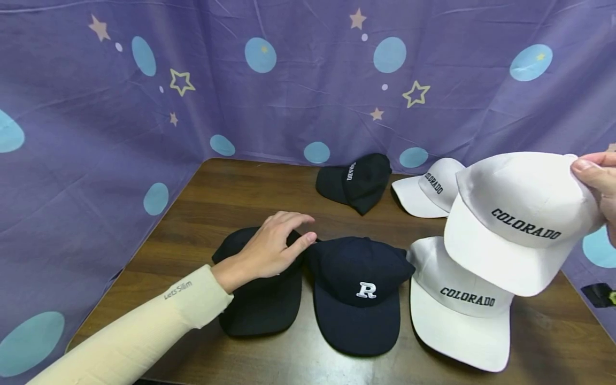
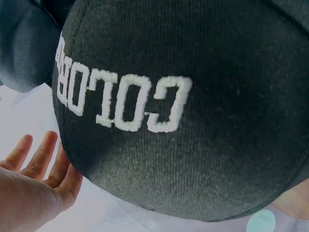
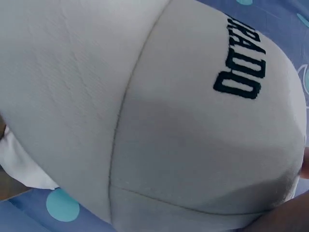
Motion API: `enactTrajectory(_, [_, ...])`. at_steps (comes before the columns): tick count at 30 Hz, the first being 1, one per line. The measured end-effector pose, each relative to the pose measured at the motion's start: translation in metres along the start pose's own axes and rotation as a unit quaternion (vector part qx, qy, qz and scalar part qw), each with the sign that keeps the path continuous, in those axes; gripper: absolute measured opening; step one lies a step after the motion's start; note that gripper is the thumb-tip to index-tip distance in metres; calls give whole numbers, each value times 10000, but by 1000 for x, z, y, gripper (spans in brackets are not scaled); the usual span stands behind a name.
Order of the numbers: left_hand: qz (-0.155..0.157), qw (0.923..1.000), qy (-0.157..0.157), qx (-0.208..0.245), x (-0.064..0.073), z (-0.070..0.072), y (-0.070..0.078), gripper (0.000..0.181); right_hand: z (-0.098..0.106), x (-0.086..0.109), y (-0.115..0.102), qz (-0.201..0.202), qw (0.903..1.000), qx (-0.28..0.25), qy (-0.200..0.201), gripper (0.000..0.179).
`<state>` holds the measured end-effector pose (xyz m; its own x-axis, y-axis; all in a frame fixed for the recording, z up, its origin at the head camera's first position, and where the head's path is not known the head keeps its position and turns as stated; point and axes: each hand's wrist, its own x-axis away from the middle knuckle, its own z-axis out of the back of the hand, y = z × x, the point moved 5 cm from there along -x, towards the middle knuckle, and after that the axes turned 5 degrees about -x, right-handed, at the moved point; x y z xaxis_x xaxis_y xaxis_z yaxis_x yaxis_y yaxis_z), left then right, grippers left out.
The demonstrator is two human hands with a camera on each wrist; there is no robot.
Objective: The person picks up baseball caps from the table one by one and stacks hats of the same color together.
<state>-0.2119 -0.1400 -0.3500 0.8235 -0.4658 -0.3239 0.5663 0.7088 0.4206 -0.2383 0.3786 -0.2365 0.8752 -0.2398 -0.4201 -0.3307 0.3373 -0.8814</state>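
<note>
My right hand pinches the top of a white baseball cap with dark COLORADO lettering, held up above the table at the right. In the right wrist view this white cap fills most of the picture. My left hand, fingers loosely extended, is over the crown of a black cap at the front left. The left wrist view shows white COLORADO letters on that black cap, with my fingers by its edge; whether they touch it I cannot tell. Beside it lies a navy cap with a white R.
A second white COLORADO cap lies on the wooden table, below the raised one. Toward the back are another black cap and another white cap. Behind the table hangs a purple curtain. A small dark object shows at the right edge.
</note>
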Motion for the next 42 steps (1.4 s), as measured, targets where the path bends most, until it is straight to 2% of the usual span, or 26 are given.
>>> enactTrajectory(3, [-15,10000,14,-1,0,0,1,46,-9,13,-5,-50,9998,-49,-207,33])
enactTrajectory(6, [-22,10000,18,-11,0,0,1,45,-16,25,-6,-138,9981,-460,-390,31])
enactTrajectory(7, [-24,10000,20,-14,0,0,1,45,-18,29,-5,-164,9959,-770,-437,30])
enactTrajectory(10, [-22,10000,23,-24,0,0,1,45,-27,37,-4,-278,9820,-1759,-633,28])
enactTrajectory(13, [-31,10000,39,-28,0,1,2,45,-35,45,-2,-318,9661,-2420,-836,27])
enactTrajectory(18, [-81,9999,85,-57,0,1,3,45,-40,56,3,-403,9652,-2362,-1045,24])
enactTrajectory(22, [-90,9999,100,-78,-1,1,3,45,-44,65,7,-615,9710,-2022,-1117,20])
enactTrajectory(24, [-81,9999,94,-85,-1,1,3,45,-45,70,8,-708,9781,-1599,-1131,15])
enactTrajectory(26, [-64,9999,77,-83,-1,1,3,45,-45,76,9,-695,9894,-751,-1034,10])
enactTrajectory(29, [-49,9999,37,-87,-1,0,3,46,-44,84,11,-513,9923,646,-927,4])
enactTrajectory(31, [-41,10000,15,-86,-1,0,3,46,-44,89,11,-188,9838,1586,-812,7])
enactTrajectory(35, [-20,10000,9,-83,0,-1,2,46,-49,97,19,439,9652,2497,-634,12])
enactTrajectory(38, [-14,10000,14,-83,0,0,2,46,-51,101,31,547,9545,2884,-525,12])
enactTrajectory(42, [-38,9999,21,-95,1,0,2,46,-54,104,50,630,9447,3166,-579,14])
